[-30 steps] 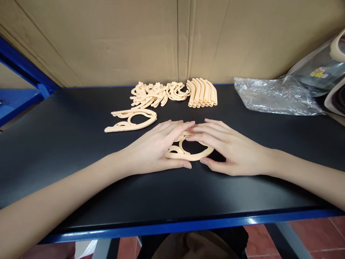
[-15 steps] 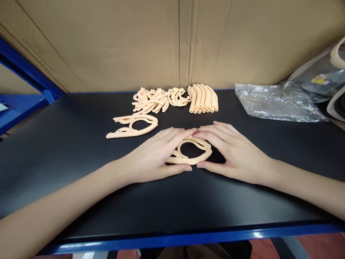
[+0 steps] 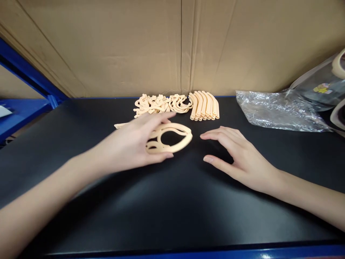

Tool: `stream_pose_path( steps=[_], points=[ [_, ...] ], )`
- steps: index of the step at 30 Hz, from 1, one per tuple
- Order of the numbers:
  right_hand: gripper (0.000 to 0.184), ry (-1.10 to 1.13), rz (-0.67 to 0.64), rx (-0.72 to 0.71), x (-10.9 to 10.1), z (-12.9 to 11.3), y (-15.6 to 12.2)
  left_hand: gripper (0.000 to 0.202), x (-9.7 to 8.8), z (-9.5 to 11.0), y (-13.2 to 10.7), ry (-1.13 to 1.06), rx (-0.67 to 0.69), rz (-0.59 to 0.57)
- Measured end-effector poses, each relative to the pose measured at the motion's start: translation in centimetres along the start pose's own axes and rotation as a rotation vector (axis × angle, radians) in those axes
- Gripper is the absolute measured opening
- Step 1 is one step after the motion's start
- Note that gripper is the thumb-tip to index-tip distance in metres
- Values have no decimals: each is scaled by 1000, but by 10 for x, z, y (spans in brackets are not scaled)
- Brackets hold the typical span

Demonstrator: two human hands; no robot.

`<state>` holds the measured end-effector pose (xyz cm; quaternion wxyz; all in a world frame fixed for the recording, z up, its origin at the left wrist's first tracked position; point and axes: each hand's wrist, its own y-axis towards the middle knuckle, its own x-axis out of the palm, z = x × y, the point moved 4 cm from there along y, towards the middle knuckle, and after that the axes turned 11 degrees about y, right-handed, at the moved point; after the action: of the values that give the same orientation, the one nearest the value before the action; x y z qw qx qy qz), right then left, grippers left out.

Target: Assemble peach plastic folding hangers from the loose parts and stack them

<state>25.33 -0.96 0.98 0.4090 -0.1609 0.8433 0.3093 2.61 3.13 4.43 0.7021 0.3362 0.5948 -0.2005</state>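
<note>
A cream plastic folding clothes hanger (image 3: 180,146), folded together, is gripped in my left hand (image 3: 129,140), thumb below and fingers over the top. Its rounded end points right, and my palm hides the other end. My right hand (image 3: 239,156) holds nothing; thumb and fingers are apart, just right of the hanger's tip. Behind my left hand lies a second folded hanger (image 3: 120,125), mostly covered, with only one end showing.
At the back of the black table (image 3: 172,205) lie a heap of loose curved hanger parts (image 3: 151,104), some hooks (image 3: 179,104) and a neat row of hanger arms (image 3: 204,105). A clear plastic bag (image 3: 277,111) is at right. Cardboard (image 3: 121,46) stands behind.
My left hand has raised the hanger and carried it left, toward the second hanger. My right hand has let go of it and moved slightly right.
</note>
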Motion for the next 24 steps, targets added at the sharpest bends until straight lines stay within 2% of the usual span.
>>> stream_pose_path(
  steps=[5, 8, 11, 19, 24],
  points=[
    [36, 30, -57, 8, 5, 1, 0, 71, -21, -48, -3, 90, -120, -5],
    [34, 31, -86, 12, 7, 1, 1, 72, -20, -72, -12, 59, -132, 4],
    [33, 21, -109, 18, 8, 2, 1, 70, -13, -88, -21, 72, -157, -31],
    [30, -20, -139, 31, 10, 3, 0, 78, -7, -87, -23, 89, -224, -123],
    [29, -39, -148, 26, 11, 3, 0, 74, -5, -87, -25, 116, -260, -153]
  ],
)
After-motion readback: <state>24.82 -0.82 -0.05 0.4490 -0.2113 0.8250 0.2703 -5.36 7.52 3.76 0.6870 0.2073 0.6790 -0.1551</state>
